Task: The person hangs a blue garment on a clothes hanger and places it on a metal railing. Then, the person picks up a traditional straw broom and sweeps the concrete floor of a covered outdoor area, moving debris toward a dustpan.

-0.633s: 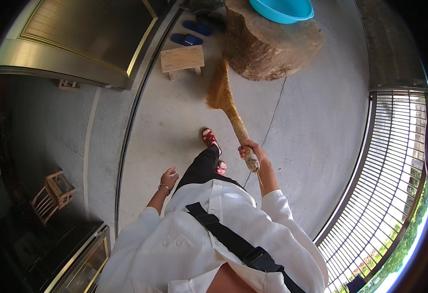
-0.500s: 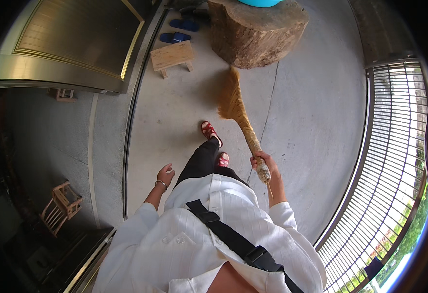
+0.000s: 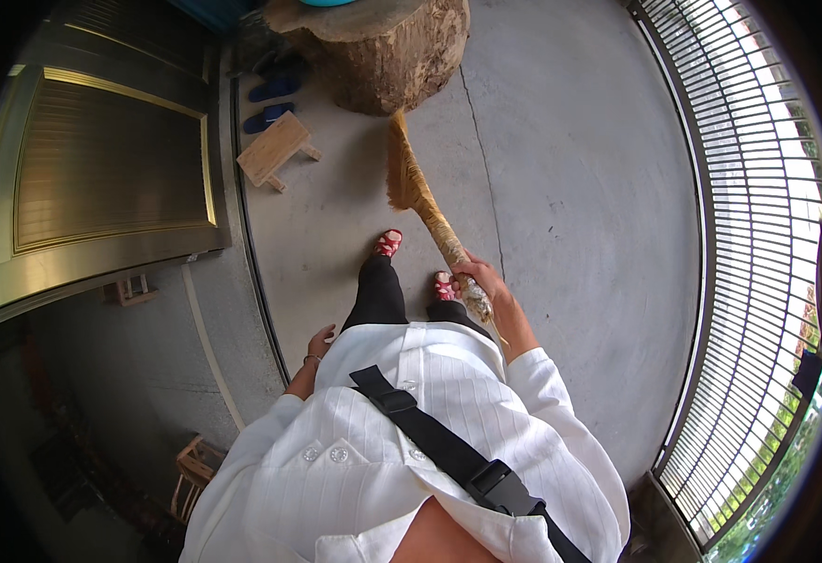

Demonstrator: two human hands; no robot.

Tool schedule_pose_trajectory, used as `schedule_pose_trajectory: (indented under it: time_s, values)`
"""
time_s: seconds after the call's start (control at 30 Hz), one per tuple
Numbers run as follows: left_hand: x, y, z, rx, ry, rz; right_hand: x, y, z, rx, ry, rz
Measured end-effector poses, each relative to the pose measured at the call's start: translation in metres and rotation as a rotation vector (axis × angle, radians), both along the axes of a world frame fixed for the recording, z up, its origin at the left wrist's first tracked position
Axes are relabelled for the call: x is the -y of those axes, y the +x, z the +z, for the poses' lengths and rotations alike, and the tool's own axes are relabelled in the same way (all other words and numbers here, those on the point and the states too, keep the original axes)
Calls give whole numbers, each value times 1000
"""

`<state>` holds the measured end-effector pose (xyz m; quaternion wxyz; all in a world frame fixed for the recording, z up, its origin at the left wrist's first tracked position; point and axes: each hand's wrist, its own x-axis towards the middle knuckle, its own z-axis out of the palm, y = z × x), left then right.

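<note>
A straw broom (image 3: pixel 430 211) slants out in front of me, with tan bristles spreading at the far end and a wrapped, pale handle. My right hand (image 3: pixel 484 279) is closed round this handle near its top. The bristles hang close to the concrete floor, just in front of a big tree stump (image 3: pixel 383 66); whether they touch the floor is hard to tell. Beside my left hip hangs my left hand (image 3: pixel 320 342), empty, with a bracelet at the wrist and its fingers loosely apart, partly hidden by the shirt.
A small wooden stool (image 3: pixel 275 150) stands left of the stump, near blue slippers (image 3: pixel 268 117). A turquoise basin (image 3: pixel 327 2) sits on the stump. On the left is a metal door (image 3: pixel 115 164) with gold trim. A barred railing (image 3: pixel 758 216) runs along the right.
My view has turned, so the stump, stool and broom sit further left. My feet have shifted in a step. The right hand keeps its hold on the broom; the left has drawn closer to my side.
</note>
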<state>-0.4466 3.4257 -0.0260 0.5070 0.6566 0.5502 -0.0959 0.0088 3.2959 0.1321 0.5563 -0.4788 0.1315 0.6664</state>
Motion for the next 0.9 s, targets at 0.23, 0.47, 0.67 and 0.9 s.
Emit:
schedule_pose_trajectory:
  time_s: [0.23, 0.47, 0.67, 0.9]
  values:
    - [-148, 83, 62, 41, -39, -6, 18, 15, -21, 15, -31, -193]
    - [-276, 98, 56, -112, -6, -336, -34, -56, 23, 369, -329, -423]
    - [-331, 146, 50, -201, -11, -692, -10, -139, 38, 177, -293, -380]
    - [-330, 260, 44, 87, -199, -938, -1, -199, 24, 213, -354, -728]
